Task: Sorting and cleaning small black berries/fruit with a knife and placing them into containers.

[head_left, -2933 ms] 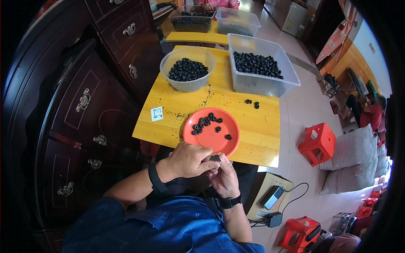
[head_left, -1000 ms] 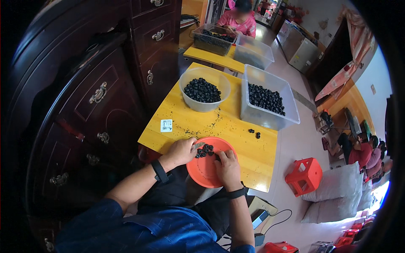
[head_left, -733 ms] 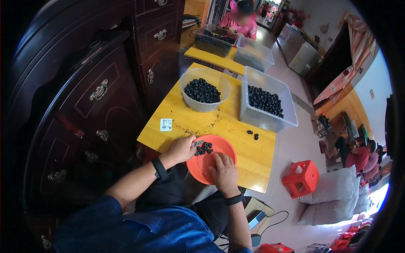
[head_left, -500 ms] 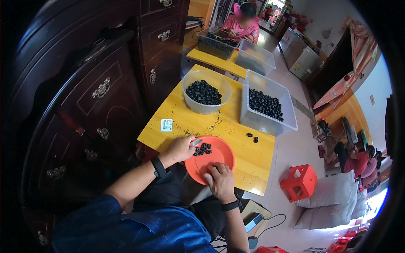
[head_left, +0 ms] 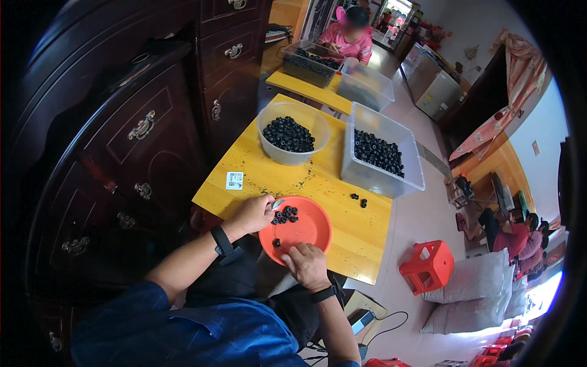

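Observation:
An orange-red round plate (head_left: pixel 315 223) sits at the near edge of the yellow table, partly over my lap. Several small black ring-shaped parts (head_left: pixel 285 215) are grouped inside it, and a single black ring part (head_left: pixel 276 243) lies nearer me. My left hand (head_left: pixel 254 215) is at the plate's left rim, fingers closed on a small flat grey-green piece (head_left: pixel 278 204) whose kind I cannot make out. Over the plate's near right side is my right hand (head_left: pixel 307 265), its fingers curled together close to the single ring part; whatever they hold is hidden.
On the yellow table (head_left: pixel 361 241) stand a round clear tub (head_left: pixel 324 131) and a rectangular clear bin (head_left: pixel 416 165), both holding many black parts. Two loose parts (head_left: pixel 364 203), crumbs and a white label (head_left: pixel 234 180) lie nearby. Dark cabinets (head_left: pixel 122 159) rise left; a red stool (head_left: pixel 427 266) stands right. Someone sits beyond.
A single black ring part now shows in the plate near my right fingers. My right hand has shifted slightly down the plate, its fingers drawn closer together. The whole view has shifted a little.

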Demonstrator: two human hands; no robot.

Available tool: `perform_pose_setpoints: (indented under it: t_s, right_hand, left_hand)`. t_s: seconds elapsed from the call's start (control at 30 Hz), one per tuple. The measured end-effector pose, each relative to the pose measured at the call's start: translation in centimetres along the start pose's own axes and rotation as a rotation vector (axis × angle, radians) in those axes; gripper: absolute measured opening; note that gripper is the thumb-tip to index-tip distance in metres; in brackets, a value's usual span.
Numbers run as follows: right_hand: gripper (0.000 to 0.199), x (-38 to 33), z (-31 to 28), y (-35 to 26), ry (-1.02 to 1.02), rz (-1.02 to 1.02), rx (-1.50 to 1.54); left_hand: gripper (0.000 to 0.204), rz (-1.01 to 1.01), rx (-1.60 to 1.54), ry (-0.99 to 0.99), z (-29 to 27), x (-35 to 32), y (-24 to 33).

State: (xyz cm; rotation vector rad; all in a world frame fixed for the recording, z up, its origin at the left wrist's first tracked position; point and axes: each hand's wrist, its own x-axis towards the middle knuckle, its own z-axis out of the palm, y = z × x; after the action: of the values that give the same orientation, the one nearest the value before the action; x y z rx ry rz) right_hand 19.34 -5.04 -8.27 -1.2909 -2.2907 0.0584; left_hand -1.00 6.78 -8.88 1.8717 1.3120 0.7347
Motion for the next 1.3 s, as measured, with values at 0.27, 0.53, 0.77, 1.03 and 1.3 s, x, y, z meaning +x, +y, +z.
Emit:
perform_pose_setpoints:
  t_s: [0.27,0.53,0.77,1.03,1.3]
  right_hand:
    - [0.026,0.4,0.0,-0.8,-0.031,-0.082,0.048]
    - [0.021,0.2,1.2,-0.2,0.097,0.050,0.137]
    - [0.032,0.7,-0.9,0.5,0.338,0.881,1.505]
    - [0.042,-0.7,-1.8,0.2,0.455,0.938,2.330]
    - [0.044,-0.2,-0.5,-2.1,0.518,0.909,2.501]
  left_hand:
    - [0.017,-0.002,0.052,-0.012,-0.2,0.2,0.2]
    - [0.016,0.005,0.035,0.013,0.2,0.2,-0.2]
    - [0.017,-0.006,-0.007,0.058,0.3,-0.1,-0.4]
    - [0.029,0.064,0.103,-0.002,-1.1,-1.3,1.4]
    - [0.025,0.310,-0.037,-0.006,-2.3,-4.2,6.7]
